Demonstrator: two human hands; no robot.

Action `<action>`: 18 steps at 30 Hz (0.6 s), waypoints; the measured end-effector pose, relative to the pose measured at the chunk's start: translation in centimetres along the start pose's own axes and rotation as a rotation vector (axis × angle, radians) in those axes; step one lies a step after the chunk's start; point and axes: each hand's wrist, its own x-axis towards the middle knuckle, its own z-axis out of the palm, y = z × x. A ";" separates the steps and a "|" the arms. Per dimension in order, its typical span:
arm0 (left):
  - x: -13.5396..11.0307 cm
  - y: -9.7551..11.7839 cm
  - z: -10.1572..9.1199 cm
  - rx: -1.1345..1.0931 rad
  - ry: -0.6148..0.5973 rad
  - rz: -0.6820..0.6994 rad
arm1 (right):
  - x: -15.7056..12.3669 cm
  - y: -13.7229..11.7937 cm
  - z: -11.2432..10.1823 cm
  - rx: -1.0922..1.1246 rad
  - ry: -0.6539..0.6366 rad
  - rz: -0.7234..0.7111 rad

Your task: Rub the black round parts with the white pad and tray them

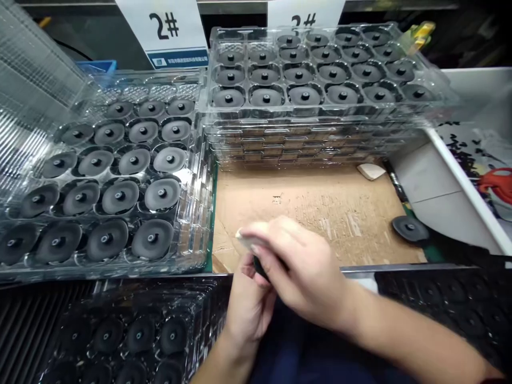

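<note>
Well, both forearms come in from the bottom of the view, the right forearm [416,341] reaching across from the lower right so that the right hand [296,266] lies over the left hand [250,306]. The left hand is curled shut around one black disc [260,268], mostly hidden by the fingers, and the pair is held just over the near edge of the tabletop [360,268]. The right hand is also closed, pinching one pale pad [246,241] at the fingertips, right at the disc, though contact between them is hidden. Below that edge, on both sides of the arms, lie dim clear trays of dark discs [138,336], too shadowed to count. Beyond the hands is a worn cardboard sheet [312,213] carrying a second pale pad [371,170], while one loose disc [410,228] lies off to its right. To the left, a clear blister tray [196,213] shows nineteen discs in rows of four, its back row holding three. Farther back sits a stack of clear trays [312,138], the top one holding discs in rows of six, the lower layers too tight to count. Two white "2#" signs [168,26] stand behind it.
</note>
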 end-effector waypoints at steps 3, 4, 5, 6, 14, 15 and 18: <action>0.0 0.4 0.4 0.039 -0.013 0.013 | -0.9 -0.2 -0.8 0.098 -0.008 -0.021; 0.0 0.5 0.5 0.050 -0.002 0.010 | -1.1 -0.3 -1.1 0.131 -0.072 0.009; 0.1 0.4 0.5 0.061 0.008 0.001 | -1.2 -0.3 -1.4 0.144 -0.116 0.040; 0.1 0.3 0.6 0.073 0.009 -0.012 | -1.2 -0.2 -1.6 0.140 -0.115 0.061; 0.1 -0.5 1.7 0.033 -0.099 -0.085 | -2.7 0.9 -4.2 0.193 -0.106 0.064; 0.2 -0.5 1.9 0.019 -0.098 -0.093 | -3.1 1.1 -5.0 0.173 -0.137 0.116; 0.4 -0.7 2.7 0.000 -0.078 -0.087 | -4.0 1.9 -6.8 0.068 -0.088 0.227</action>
